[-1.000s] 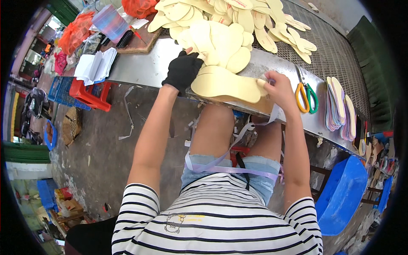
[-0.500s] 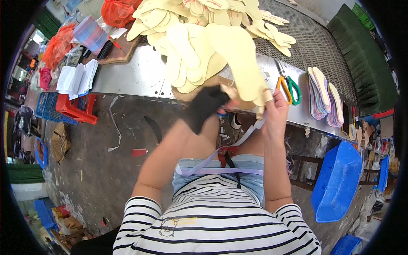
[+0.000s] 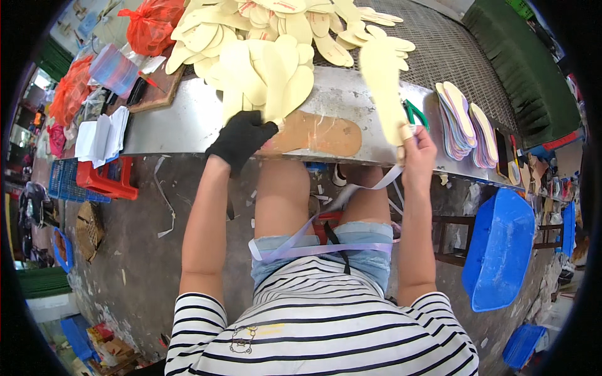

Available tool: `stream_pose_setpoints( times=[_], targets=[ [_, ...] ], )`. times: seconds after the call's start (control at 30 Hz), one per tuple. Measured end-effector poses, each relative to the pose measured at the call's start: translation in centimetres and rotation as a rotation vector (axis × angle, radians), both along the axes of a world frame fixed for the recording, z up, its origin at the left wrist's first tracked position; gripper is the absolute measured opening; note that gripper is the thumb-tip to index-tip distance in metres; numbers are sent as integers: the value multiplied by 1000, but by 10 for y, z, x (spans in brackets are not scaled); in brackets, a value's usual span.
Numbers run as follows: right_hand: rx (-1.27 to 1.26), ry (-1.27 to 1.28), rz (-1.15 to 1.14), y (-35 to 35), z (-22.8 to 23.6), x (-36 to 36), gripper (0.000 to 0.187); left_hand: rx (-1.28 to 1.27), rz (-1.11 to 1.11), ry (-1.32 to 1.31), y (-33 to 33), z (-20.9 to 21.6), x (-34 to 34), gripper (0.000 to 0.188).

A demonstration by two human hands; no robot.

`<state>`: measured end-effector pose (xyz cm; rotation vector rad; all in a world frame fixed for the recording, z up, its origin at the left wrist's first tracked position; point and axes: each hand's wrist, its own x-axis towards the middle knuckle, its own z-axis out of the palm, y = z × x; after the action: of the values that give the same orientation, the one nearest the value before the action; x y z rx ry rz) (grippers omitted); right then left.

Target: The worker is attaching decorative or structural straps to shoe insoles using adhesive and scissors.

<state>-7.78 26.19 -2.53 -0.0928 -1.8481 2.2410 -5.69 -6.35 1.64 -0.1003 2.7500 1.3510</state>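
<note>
My right hand (image 3: pixel 419 149) pinches the heel end of a pale yellow insole (image 3: pixel 380 88), held upright over the table's front edge. A lavender strip (image 3: pixel 374 183) hangs from that same hand and sags down to my lap. In a black fingerless glove, my left hand (image 3: pixel 241 139) is closed at the narrow end of a pale yellow insole (image 3: pixel 273 78) at the front of the heap. A brown sole-shaped board (image 3: pixel 329 135) lies flat between my hands. Behind the raised insole the green handle of the scissors (image 3: pixel 415 114) shows; the rest is mostly hidden.
A large heap of yellow insoles (image 3: pixel 210 37) covers the back of the metal table (image 3: pixel 172 128). Stacked insoles (image 3: pixel 456 122) stand at right. White papers (image 3: pixel 100 135), a red stool (image 3: pixel 108 178) and orange bags (image 3: pixel 150 26) are at left. A blue tub (image 3: pixel 500 250) stands at right.
My left hand has moved left, away from my right hand, to the heap's front insoles. My right hand has carried its insole slightly right, uncovering the brown board. The view has shifted a little.
</note>
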Motion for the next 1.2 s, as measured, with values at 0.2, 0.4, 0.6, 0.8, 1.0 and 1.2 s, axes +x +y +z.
stream_pose_setpoints(
  times=[0.2, 0.4, 0.6, 0.8, 1.0, 1.2],
  targets=[
    [-37, 5, 65, -22, 13, 31, 11, -358, 313, 502, 4, 8, 4, 45],
    [4, -92, 186, -42, 14, 57, 10, -504, 405, 696, -26, -19, 17, 40],
    [97, -80, 462, -64, 2, 81, 9, 1014, 31, 153, 47, -10, 37, 38],
    [67, -60, 210, -40, 13, 56, 23, 828, 121, 290, 62, -16, 56, 33],
    [-14, -40, 414, -46, 46, 72, 11, 891, 110, 122, 90, -6, 67, 28],
    [4, -25, 464, -75, 88, 74, 10, 891, 77, 267, 85, 5, 71, 29]
  ],
)
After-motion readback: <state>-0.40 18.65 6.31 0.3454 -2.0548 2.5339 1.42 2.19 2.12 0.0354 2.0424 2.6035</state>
